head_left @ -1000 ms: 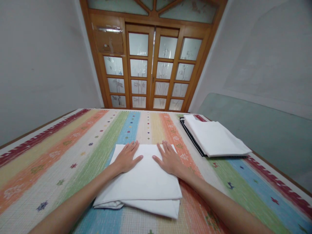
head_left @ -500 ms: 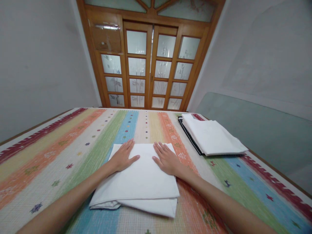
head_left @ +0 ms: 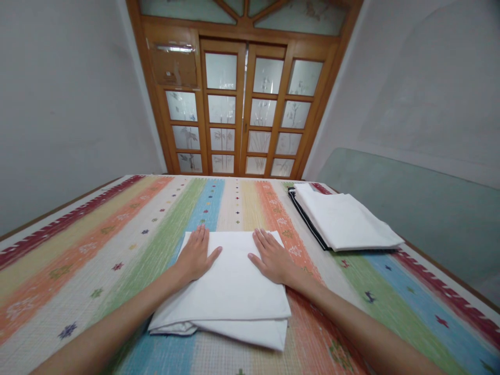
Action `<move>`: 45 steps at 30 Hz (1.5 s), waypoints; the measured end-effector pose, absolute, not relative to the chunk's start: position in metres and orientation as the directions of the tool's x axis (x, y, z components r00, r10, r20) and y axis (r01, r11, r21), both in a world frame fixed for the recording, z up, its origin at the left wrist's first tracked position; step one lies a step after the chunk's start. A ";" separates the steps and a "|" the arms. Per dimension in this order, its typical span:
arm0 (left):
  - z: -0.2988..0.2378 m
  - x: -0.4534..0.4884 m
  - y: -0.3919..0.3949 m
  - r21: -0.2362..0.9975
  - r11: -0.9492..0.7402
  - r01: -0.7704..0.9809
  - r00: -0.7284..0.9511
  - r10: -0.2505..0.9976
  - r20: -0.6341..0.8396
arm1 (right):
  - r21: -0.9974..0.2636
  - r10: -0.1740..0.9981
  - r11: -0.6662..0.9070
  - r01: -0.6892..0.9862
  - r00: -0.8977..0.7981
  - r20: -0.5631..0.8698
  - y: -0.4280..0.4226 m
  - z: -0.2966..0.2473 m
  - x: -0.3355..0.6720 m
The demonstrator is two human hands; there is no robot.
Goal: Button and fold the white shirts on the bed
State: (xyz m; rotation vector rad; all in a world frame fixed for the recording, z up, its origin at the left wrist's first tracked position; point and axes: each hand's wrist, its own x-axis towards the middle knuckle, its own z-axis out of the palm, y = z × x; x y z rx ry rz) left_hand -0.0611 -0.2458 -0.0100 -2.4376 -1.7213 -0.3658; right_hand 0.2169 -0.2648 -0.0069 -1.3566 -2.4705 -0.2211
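Note:
A folded white cloth (head_left: pixel 230 291) lies in front of me on a striped, colourful cover (head_left: pixel 128 250). On its far left corner rests my left hand (head_left: pixel 196 256), palm down, with the thumb stretched out towards the middle. My right hand (head_left: pixel 271 256) lies flat on the far right part of the same cloth, fingers pointing away from me and thumb apart. Neither hand grips anything. The cloth's near edge shows several uneven layers, with one flap sticking out at the near right.
To the right is a stack of folded cloth, white on top (head_left: pixel 347 221) with a black piece (head_left: pixel 308 221) underneath. A pale green headboard-like panel (head_left: pixel 414 203) runs along the right wall. Wooden doors with glass panes (head_left: pixel 244 104) stand at the far end.
My left hand's fingers have drawn closer together and turned to point straighter ahead. My right hand stays flat on the cloth. The whole view has shifted slightly.

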 end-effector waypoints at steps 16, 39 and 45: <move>0.026 -0.106 -0.233 0.103 -0.404 0.909 0.367 0.892 0.263 | 0.028 0.790 0.535 0.844 -0.512 0.337 -0.266 -0.006 0.216; 0.019 -0.153 -0.197 -0.027 -0.745 0.667 0.696 0.609 0.379 | 0.015 0.797 0.538 0.843 -0.515 0.314 -0.269 0.002 0.216; 0.012 -0.160 -0.195 -0.055 -0.695 0.716 0.672 0.667 0.321 | -0.009 0.814 0.527 0.850 -0.502 0.291 -0.269 0.001 0.216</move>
